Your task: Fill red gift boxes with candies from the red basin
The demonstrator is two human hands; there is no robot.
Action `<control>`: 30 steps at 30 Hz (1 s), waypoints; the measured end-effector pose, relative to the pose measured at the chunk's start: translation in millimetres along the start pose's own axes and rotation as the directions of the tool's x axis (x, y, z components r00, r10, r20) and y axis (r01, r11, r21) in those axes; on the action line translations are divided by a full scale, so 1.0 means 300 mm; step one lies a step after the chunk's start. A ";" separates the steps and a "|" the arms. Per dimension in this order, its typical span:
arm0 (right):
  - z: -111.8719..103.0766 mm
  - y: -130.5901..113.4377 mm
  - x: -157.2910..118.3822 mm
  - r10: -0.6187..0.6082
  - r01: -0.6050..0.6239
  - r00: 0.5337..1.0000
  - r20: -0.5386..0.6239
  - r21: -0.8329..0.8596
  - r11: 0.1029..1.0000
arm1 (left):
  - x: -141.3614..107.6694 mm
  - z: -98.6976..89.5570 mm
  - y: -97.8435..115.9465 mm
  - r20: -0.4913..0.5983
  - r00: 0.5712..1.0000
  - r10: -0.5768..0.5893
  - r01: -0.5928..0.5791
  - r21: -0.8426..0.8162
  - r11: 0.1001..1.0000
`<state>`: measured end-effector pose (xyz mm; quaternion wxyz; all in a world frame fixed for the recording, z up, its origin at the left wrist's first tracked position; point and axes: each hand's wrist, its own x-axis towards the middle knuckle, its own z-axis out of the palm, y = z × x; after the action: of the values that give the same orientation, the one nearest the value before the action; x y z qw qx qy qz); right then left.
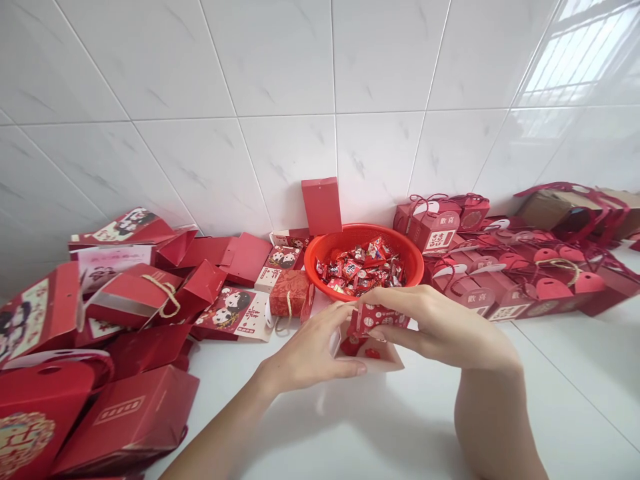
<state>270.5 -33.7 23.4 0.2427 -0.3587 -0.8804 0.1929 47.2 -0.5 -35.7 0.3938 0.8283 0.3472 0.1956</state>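
An open box (pixel 387 359) with a pale inside stands on the white surface, some red items visible in it. My left hand (pixel 313 347) grips its left side, thumb along the near edge. My right hand (pixel 425 323) holds a red patterned packet (pixel 377 320) between thumb and fingers, over the box opening. Just behind both hands sits a red plastic basket (pixel 313 257) with red-wrapped candies (pixel 360 267) in it. A small red box with a gold cord (pixel 287 297) is left of the basket.
Red boxes and cartons (pixel 145 287) are heaped at the left. Rows of red gift boxes with cord handles (pixel 470 290) fill the right. An upright red box (pixel 321 207) leans on the tiled wall (pixel 285 60). Brown boxes (pixel 557 213) stand far right.
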 end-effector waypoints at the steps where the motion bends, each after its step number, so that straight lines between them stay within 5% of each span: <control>1: 0.001 0.000 0.003 0.010 -0.009 1.000 0.005 -0.005 1.000 | 0.001 0.000 0.000 -0.001 1.000 -0.007 0.007 0.001 1.000; 21: 0.059 0.035 0.057 0.024 -0.024 1.000 -0.010 -0.070 0.997 | 0.023 -0.003 -0.019 -0.082 0.997 -0.008 0.008 -0.002 1.000; 30: -0.010 0.034 0.011 0.113 -0.128 0.985 -0.128 -0.117 0.985 | 0.048 -0.015 -0.081 -0.148 0.989 -0.007 0.006 -0.009 1.000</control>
<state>275.7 -24.1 21.6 0.2605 -0.4369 -0.8512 0.1295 44.1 23.1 -51.4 0.3711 0.8087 0.3773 0.2569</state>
